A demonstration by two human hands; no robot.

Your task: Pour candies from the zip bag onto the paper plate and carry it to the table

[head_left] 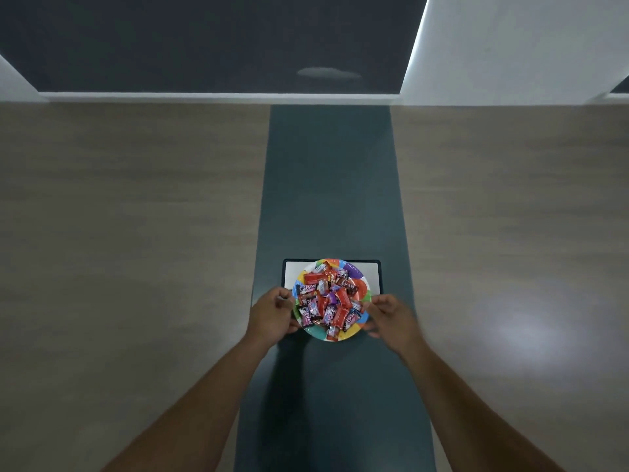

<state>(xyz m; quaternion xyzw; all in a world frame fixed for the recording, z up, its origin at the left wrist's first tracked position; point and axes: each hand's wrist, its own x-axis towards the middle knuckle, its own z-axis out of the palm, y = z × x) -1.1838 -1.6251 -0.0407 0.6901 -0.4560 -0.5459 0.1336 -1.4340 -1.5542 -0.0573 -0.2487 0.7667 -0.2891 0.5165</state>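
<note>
floor (136, 233): wood-look, both sides of the strip.
strip (332, 185): 1 dark green band running down the middle, under everything.
arms: 2, bare, reaching forward from the bottom edge.
tray (371, 275): 1, white rectangle with dark rim, lying on the strip, partly covered by the plate.
paper plate (354, 330): 1, round, multicolour blotches, over the near left part of the tray; cannot tell if resting or lifted.
left hand (272, 313): fingers curled onto the plate's left rim, gripping it.
right hand (391, 315): at the plate's right rim, motion-blurred, fingers bent; cannot tell if it grips.
candies (328, 301): heaped on the plate, roughly 20 wrapped pieces, exact count unclear; mostly red, some purple, blue, black.
writing: "LUSH" on at least 3 wrappers; the rest unreadable.
</note>
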